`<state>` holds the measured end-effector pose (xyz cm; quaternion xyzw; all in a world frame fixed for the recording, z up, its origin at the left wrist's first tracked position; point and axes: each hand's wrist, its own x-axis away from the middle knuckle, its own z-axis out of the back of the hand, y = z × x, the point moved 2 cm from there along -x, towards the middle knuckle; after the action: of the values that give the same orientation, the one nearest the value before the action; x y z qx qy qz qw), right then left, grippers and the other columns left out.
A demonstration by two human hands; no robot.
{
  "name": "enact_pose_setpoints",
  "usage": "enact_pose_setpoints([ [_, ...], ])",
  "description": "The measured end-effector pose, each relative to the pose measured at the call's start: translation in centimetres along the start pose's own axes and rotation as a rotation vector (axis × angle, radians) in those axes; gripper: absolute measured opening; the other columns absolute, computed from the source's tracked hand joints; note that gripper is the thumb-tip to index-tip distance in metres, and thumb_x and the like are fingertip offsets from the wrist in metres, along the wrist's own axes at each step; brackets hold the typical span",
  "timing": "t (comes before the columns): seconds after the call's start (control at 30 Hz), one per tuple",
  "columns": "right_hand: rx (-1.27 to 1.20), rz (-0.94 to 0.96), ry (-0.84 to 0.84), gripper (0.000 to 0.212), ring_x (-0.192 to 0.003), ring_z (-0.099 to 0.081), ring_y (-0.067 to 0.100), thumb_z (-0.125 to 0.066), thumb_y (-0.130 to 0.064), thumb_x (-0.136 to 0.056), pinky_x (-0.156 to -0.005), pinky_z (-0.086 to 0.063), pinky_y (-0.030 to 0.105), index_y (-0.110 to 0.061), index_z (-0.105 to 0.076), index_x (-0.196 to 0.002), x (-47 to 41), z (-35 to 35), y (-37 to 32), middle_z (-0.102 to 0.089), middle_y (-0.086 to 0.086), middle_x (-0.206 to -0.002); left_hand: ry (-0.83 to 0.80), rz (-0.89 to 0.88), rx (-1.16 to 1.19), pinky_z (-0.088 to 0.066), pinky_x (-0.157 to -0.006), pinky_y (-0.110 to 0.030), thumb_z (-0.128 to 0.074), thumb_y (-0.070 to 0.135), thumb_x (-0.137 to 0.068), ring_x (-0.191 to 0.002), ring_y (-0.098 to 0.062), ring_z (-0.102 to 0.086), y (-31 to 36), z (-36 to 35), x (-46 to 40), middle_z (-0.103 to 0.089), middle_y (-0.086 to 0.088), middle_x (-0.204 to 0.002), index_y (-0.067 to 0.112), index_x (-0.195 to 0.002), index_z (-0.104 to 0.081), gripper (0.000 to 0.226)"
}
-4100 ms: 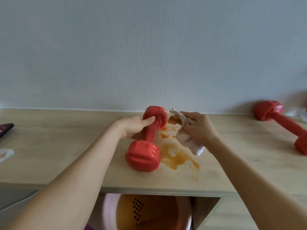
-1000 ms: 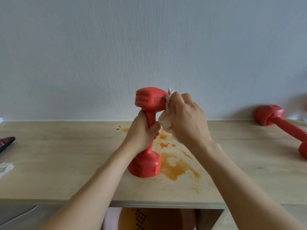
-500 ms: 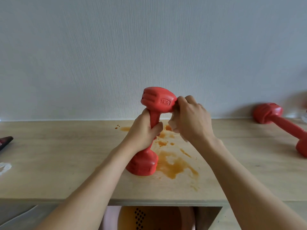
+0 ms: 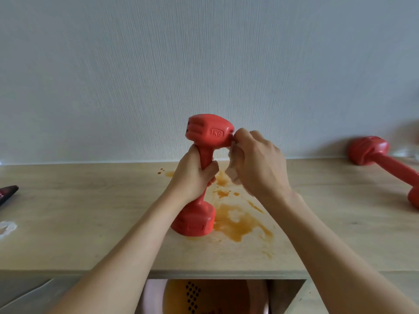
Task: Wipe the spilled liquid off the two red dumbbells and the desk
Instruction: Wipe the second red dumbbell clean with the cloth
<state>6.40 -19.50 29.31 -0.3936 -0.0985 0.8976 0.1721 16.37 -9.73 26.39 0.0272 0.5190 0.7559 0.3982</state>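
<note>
In the head view, both forearms reached up from the bottom edge toward the middle of the desk [image 4: 68, 214]. The left hand [image 4: 192, 175] was wrapped around the handle of a red dumbbell [image 4: 207, 134], fingers and thumb curled tight about the shaft, wrist bent slightly up. That dumbbell stood nearly upright, tipped a little toward 1 o'clock, with its lower head resting on the desk and its upper head, marked "1KG", rising above the fist at 12 o'clock from the grip.

The right hand [image 4: 258, 164] sat at 3 o'clock from the upper head, knuckles toward the camera, fingers bunched around a pale cloth [image 4: 233, 173]. The cloth was pressed against the right face of the upper head; most of it was hidden inside the fist, so only a crumpled part showed below the thumb side, and how much touched the dumbbell was hard to judge.

An orange-brown spill [image 4: 240, 223] lay on the desk just at 3 o'clock from the lower head, with smaller spots trailing toward 12 o'clock behind the hands.

A second dumbbell [image 4: 383, 159] lay on its side well apart, at 3 o'clock near the right edge, close to the wall [image 4: 204, 64]. A dark object [image 4: 8, 193] poked in at 9 o'clock.
</note>
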Motion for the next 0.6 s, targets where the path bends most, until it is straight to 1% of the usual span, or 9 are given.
enact_pose_setpoints([
  [0.07, -0.003, 0.078, 0.072, 0.024, -0.072, -0.056, 0.036, -0.04, -0.026, -0.089, -0.057, -0.047, 0.039, -0.011, -0.059, -0.091, 0.0, 0.4, -1.3, -0.06, 0.01, -0.087, 0.032, 0.012, 0.02, -0.046, -0.047, -0.018, -0.052, 0.003, -0.086, -0.044, -0.003, -0.055, -0.1, 0.3, -0.1, -0.054, 0.0, -0.061, 0.019, -0.082, -0.042, 0.019],
  [0.13, 0.006, 0.099, 0.125, 0.018, -0.07, -0.056, 0.036, -0.047, -0.023, -0.09, -0.054, -0.046, 0.037, -0.011, -0.061, -0.089, -0.1, 0.9, -2.1, -0.06, 0.011, -0.086, 0.031, 0.013, 0.038, -0.047, -0.048, -0.017, -0.052, 0.002, -0.086, -0.044, -0.002, -0.056, 0.0, 0.4, -0.1, -0.055, 0.0, -0.061, 0.019, -0.085, -0.043, 0.019],
  [0.23, -0.049, -0.045, 0.022, 0.018, -0.078, -0.054, 0.032, -0.045, -0.023, -0.093, -0.064, -0.041, 0.036, -0.013, -0.061, -0.094, -0.4, 0.7, -1.0, -0.057, 0.008, -0.093, 0.004, 0.015, 0.02, -0.05, -0.054, -0.028, -0.053, 0.004, -0.086, -0.051, -0.009, -0.059, -0.1, 0.2, 0.0, -0.054, -0.002, -0.065, 0.011, -0.093, -0.045, 0.012],
  [0.3, -0.081, -0.095, -0.038, 0.021, -0.079, -0.054, 0.031, -0.043, -0.021, -0.093, -0.065, -0.041, 0.036, -0.012, -0.062, -0.093, -0.5, 0.4, 0.2, -0.057, 0.008, -0.093, -0.015, 0.004, 0.018, -0.049, -0.055, -0.031, -0.053, 0.004, -0.086, -0.051, -0.011, -0.058, 0.0, 0.1, 0.1, -0.053, -0.004, -0.066, 0.008, -0.093, -0.044, 0.011],
  [0.4, -0.141, -0.102, -0.032, 0.026, -0.078, -0.056, 0.033, -0.041, -0.021, -0.093, -0.067, -0.045, 0.039, -0.007, -0.062, -0.09, -0.5, 0.3, 0.5, -0.057, 0.011, -0.091, -0.016, -0.023, 0.013, -0.047, -0.051, -0.026, -0.053, 0.003, -0.086, -0.048, -0.007, -0.056, 0.1, -0.1, 0.2, -0.052, -0.003, -0.065, 0.012, -0.086, -0.044, 0.014],
  [0.47, -0.157, -0.039, 0.008, 0.034, -0.078, -0.056, 0.033, -0.035, -0.027, -0.089, -0.067, -0.046, 0.041, -0.006, -0.063, -0.089, -0.5, 0.6, -0.5, -0.058, 0.011, -0.093, 0.008, 0.0, 0.06, -0.048, -0.05, -0.024, -0.052, 0.002, -0.087, -0.047, -0.005, -0.056, 0.1, 0.2, 0.1, -0.052, -0.001, -0.065, 0.016, -0.083, -0.044, 0.017],
  [0.5, -0.152, -0.006, 0.028, 0.037, -0.078, -0.055, 0.033, -0.033, -0.029, -0.087, -0.067, -0.045, 0.04, -0.006, -0.063, -0.09, -0.4, 0.8, -1.0, -0.059, 0.012, -0.094, 0.01, 0.011, 0.084, -0.048, -0.05, -0.024, -0.052, 0.001, -0.087, -0.047, -0.005, -0.056, 0.1, 0.4, 0.1, -0.052, -0.001, -0.065, 0.014, -0.085, -0.044, 0.015],
  [0.57, -0.148, 0.017, 0.038, 0.037, -0.077, -0.055, 0.034, -0.033, -0.028, -0.087, -0.067, -0.045, 0.041, -0.005, -0.062, -0.092, -0.4, 1.1, -1.4, -0.059, 0.013, -0.094, -0.005, 0.019, 0.105, -0.048, -0.049, -0.021, -0.051, -0.001, -0.086, -0.046, -0.004, -0.055, 0.1, 0.5, 0.1, -0.053, -0.003, -0.064, 0.011, -0.086, -0.045, 0.013],
  [0.6, -0.165, -0.004, 0.029, 0.033, -0.078, -0.055, 0.034, -0.036, -0.025, -0.088, -0.069, -0.046, 0.042, -0.005, -0.061, -0.093, -0.4, 1.0, -1.1, -0.059, 0.013, -0.095, -0.017, 0.017, 0.109, -0.047, -0.049, -0.021, -0.051, -0.001, -0.086, -0.046, -0.004, -0.055, 0.1, 0.5, 0.2, -0.053, -0.003, -0.064, 0.012, -0.084, -0.045, 0.014],
])
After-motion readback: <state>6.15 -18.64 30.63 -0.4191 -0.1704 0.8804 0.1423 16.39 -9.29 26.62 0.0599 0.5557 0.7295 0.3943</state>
